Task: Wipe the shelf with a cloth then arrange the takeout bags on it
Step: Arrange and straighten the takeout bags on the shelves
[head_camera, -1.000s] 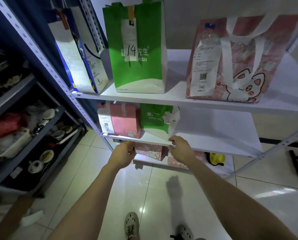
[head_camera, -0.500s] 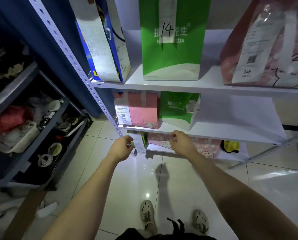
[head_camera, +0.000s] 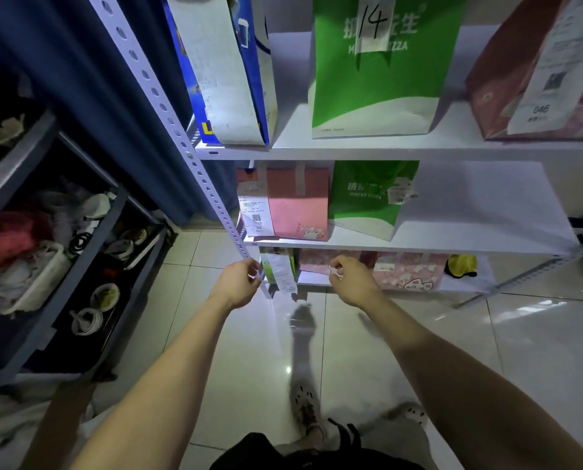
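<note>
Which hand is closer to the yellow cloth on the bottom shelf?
Right. The right hand is left of the yellow cloth, with a pink bag between them; the left hand is farther left.

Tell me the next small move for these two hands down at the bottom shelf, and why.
Probably ease both hands forward and lower the small green bag onto the bottom shelf, left of the pink bags. The left hand and right hand each pinch something white, seemingly its handles, either side of it; whether it already rests there is unclear.
</note>
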